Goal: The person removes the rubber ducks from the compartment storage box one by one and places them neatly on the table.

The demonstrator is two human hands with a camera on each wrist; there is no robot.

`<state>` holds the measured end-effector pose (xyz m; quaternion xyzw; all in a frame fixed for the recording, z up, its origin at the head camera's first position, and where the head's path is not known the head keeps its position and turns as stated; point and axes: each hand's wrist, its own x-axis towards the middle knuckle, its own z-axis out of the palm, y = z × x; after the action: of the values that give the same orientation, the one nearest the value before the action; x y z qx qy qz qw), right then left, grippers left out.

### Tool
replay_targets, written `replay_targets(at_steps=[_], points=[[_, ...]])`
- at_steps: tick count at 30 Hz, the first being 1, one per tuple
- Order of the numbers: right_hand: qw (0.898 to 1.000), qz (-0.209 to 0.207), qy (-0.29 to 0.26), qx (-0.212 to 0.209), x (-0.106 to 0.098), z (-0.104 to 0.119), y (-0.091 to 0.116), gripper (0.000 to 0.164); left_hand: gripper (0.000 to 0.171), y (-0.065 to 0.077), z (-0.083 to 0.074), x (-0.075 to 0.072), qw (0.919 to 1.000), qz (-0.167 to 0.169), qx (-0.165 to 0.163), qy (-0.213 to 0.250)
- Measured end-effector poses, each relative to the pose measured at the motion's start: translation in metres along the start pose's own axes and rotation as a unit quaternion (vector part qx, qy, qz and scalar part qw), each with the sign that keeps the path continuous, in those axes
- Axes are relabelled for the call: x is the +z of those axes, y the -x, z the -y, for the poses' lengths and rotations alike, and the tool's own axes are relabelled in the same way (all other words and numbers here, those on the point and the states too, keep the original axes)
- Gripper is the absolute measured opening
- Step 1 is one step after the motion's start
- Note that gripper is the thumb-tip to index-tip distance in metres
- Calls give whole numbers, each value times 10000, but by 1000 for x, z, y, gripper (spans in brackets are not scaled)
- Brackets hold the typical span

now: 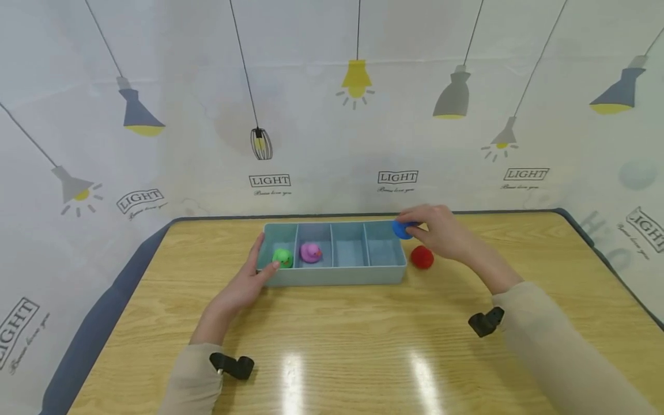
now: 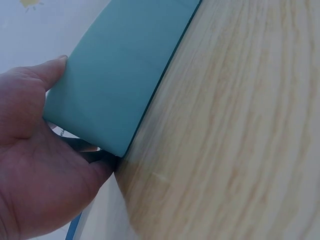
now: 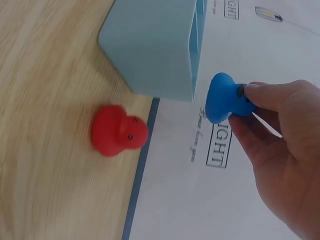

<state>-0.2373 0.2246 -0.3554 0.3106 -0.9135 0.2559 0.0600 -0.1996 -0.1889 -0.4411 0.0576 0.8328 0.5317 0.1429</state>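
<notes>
A pale blue-green divided box (image 1: 332, 278) stands on the table, with a row of compartments. My left hand (image 1: 244, 287) holds its left end, the thumb on the front rim and the fingers along the end wall. A green rubber duck (image 1: 282, 257) sits in the leftmost compartment and a purple rubber duck (image 1: 310, 252) in the one beside it. My right hand (image 1: 441, 232) pinches a blue rubber duck (image 3: 222, 98) by its head between thumb and fingers, above the box's back right corner. On the table just right of the box is a red rubber duck (image 3: 112, 131).
The wooden table (image 1: 332, 334) has a dark edge at the back and sides. Behind it hangs a pale backdrop (image 1: 311, 115) printed with lamps. A black wrist camera (image 1: 486, 321) is on the right sleeve, another camera (image 1: 232, 366) on the left.
</notes>
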Motion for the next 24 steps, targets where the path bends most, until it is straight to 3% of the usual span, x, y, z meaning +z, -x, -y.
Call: replay_targets(at_steps=[13,24], points=[[9990,-13,178,411,-13,-36,41,26,79,0,-1,-1,9999,38,-114,37],[9971,234,108,718,-7,-65,70,26,80,0,-1,0,9997,82,-225,28]])
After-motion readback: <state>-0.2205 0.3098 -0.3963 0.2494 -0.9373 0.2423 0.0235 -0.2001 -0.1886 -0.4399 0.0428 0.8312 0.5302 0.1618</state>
